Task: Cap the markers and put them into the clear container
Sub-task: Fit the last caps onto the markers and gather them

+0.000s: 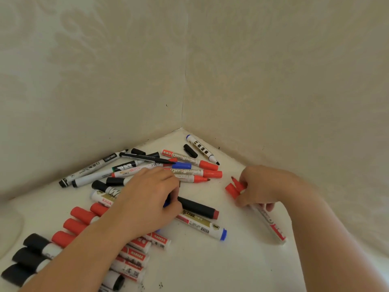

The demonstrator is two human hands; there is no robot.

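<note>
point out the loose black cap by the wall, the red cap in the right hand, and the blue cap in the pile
black cap (190, 151), head view, middle of cap
red cap (232, 191), head view, its side
blue cap (181, 165), head view, middle of cap

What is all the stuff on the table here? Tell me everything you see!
Row of capped markers: three red caps, three black caps, near left.
Marker pile: many, red, black and blue, towards the corner.
Loose black cap: one, near the corner.
Blue-capped marker: one, middle.
Table: white.
Walls: two, cream, patterned.
Red marker: one, uncapped, with a red cap beside its tip, in the right hand.
Left hand: over the pile, gripping something blue.
Right hand: grips the red marker.
</note>
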